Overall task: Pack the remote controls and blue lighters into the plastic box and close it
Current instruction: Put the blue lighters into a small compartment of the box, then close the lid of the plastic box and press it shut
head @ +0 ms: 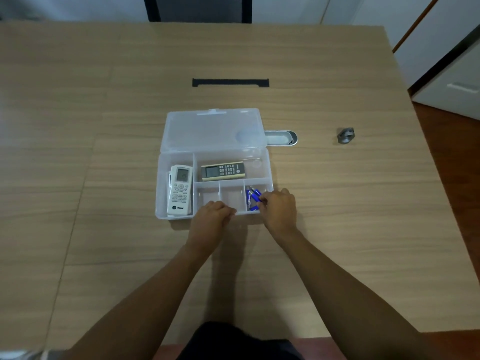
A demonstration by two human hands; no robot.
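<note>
A clear plastic box point(268, 167) lies open on the table, its lid point(211, 129) folded flat behind it. A white remote point(180, 189) stands lengthwise in the left compartment. A dark remote with a beige edge point(222, 170) lies across the upper compartment. Several blue lighters point(252, 197) sit in the lower right compartment. My right hand point(279, 207) is over that compartment, fingertips on the lighters. My left hand point(213, 213) rests curled at the box's front wall, holding nothing I can see.
A metal oval tray point(281, 137) sits behind the lid's right end. A small grey metal part point(345, 135) lies further right. A black cable slot point(230, 82) is set into the wooden table. A dark chair stands at the far edge.
</note>
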